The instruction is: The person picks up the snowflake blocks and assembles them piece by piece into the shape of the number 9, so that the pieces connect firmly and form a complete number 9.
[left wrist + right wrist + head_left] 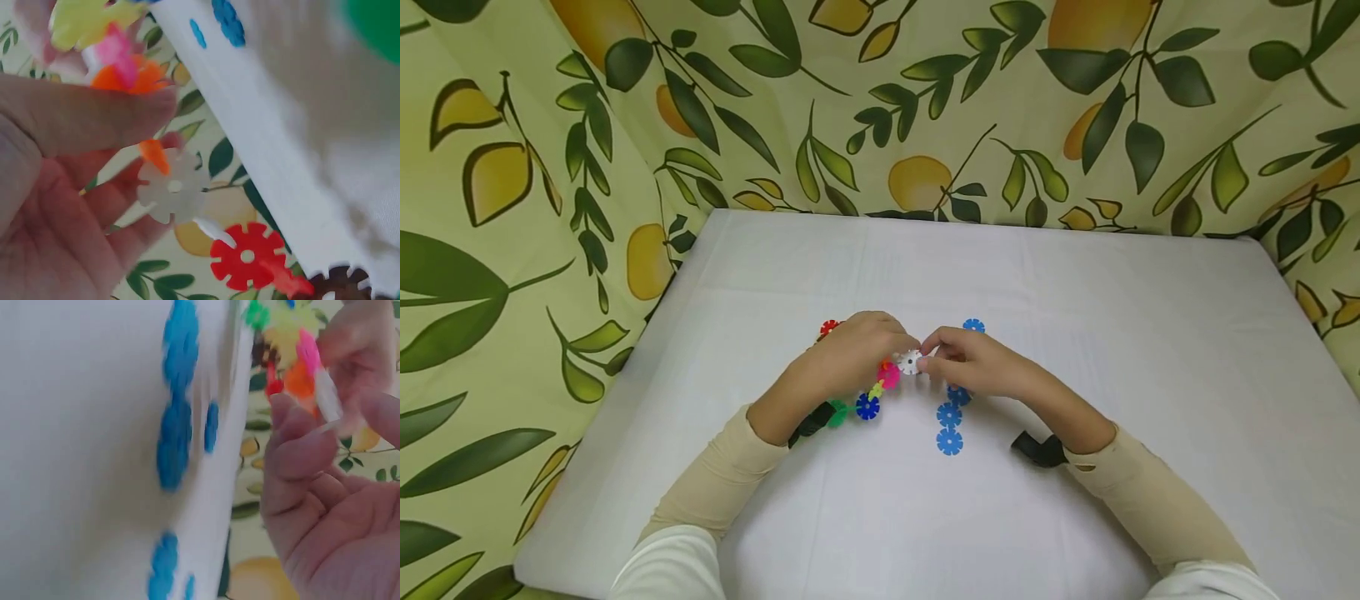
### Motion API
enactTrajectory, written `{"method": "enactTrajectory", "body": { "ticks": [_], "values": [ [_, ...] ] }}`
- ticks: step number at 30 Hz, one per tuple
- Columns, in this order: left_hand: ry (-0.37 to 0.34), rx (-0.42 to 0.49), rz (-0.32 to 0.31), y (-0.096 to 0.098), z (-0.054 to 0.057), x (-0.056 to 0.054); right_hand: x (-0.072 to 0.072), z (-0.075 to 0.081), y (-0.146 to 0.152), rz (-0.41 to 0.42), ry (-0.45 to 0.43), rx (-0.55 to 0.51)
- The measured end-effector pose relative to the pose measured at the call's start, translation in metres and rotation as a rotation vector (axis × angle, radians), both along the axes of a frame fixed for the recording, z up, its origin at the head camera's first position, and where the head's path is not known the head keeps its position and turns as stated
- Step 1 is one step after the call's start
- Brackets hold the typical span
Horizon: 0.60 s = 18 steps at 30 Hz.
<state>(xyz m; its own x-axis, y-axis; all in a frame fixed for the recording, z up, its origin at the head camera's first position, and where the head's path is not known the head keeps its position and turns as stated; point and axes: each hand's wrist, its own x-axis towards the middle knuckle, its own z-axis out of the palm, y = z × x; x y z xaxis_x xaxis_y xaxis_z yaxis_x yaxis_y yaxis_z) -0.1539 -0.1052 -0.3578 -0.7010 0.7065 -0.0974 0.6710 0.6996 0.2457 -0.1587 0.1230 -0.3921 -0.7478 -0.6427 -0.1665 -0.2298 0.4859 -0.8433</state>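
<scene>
Notched plastic snowflake discs are linked into a colourful chain held above the table. My left hand (pixel 853 357) grips the chain, its thumb over an orange disc (pixel 125 78). A translucent disc (pixel 169 194), a red disc (pixel 247 255) and a dark brown disc (pixel 340 281) trail off from it. On the other side hang a pink disc (pixel 889 375), a yellow piece (pixel 877 389), a dark blue disc (pixel 868 407) and a green disc (pixel 837 413). My right hand (pixel 977 360) pinches the edge of the white disc (pixel 910 362) beside the pink one.
Several light blue discs (pixel 949 415) lie in a column on the white table (pixel 1075 300), partly under the right hand. Dark straps (pixel 1039 450) hang at the wrists. A fruit-patterned cloth (pixel 917 100) stands behind the table's far edge.
</scene>
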Motion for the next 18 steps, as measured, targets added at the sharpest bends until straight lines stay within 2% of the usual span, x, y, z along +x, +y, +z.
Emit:
{"method": "enactTrajectory", "body": {
  "ticks": [3,7,10,13,16,18],
  "values": [
    [0.062,0.063,-0.036,0.004,-0.002,0.002,-0.001,-0.002,-0.003,-0.018,-0.159,-0.12],
    [0.129,0.109,-0.032,0.003,0.002,0.004,-0.003,-0.004,-0.004,-0.081,-0.272,-0.211],
    [0.196,0.16,0.026,0.001,0.008,0.007,-0.006,-0.005,-0.002,-0.154,-0.307,-0.288],
    [0.227,0.277,0.14,0.0,0.016,0.009,-0.009,-0.005,0.001,-0.23,-0.29,-0.355],
    [0.133,0.345,0.249,-0.002,0.021,0.01,-0.011,-0.004,0.004,-0.289,-0.229,-0.405],
    [0.033,0.298,0.312,-0.002,0.019,0.009,-0.011,-0.002,0.004,-0.316,-0.179,-0.44]
  ]
}}
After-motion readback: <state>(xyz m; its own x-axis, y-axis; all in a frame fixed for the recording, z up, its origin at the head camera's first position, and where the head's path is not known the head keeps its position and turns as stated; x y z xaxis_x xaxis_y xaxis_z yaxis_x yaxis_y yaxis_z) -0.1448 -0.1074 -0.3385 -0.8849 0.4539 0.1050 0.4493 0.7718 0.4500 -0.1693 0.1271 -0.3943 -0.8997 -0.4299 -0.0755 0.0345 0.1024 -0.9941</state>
